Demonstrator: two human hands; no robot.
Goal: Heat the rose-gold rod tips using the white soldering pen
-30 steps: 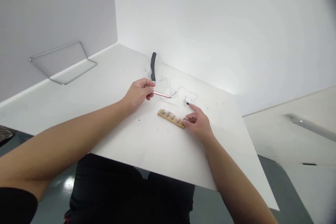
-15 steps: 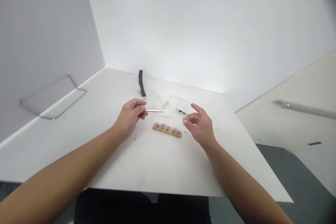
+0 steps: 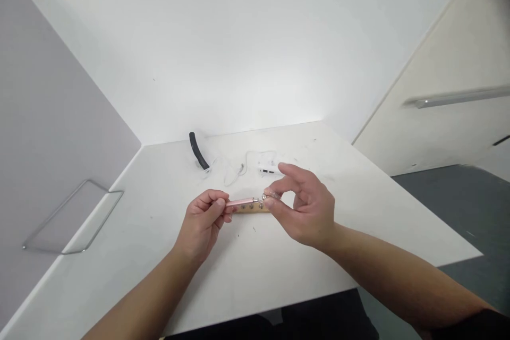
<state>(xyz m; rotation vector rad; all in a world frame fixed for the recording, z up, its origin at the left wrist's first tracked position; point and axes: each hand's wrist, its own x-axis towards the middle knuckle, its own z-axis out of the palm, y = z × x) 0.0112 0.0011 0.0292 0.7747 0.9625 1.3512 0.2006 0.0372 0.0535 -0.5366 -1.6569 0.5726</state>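
My left hand (image 3: 205, 218) is closed on a thin pink rod (image 3: 241, 202), held level over the white table (image 3: 255, 255). My right hand (image 3: 305, 204) pinches a small shiny piece (image 3: 266, 196) between thumb and forefinger right at the rod's free tip; I cannot make out what the piece is. Just behind the rod lies a short wooden strip (image 3: 251, 209) with metal studs, partly hidden by both hands.
A black curved handle (image 3: 197, 151), a white cable (image 3: 229, 170) and a small white plug (image 3: 268, 169) lie at the back of the table. A bent wire stand (image 3: 71, 218) sits at the left against the grey partition. The table's right edge drops to a grey floor.
Both hands came together above the wooden strip; the right hand rose from the table and brought its small piece to the rod's tip. The view tilted and swung right.
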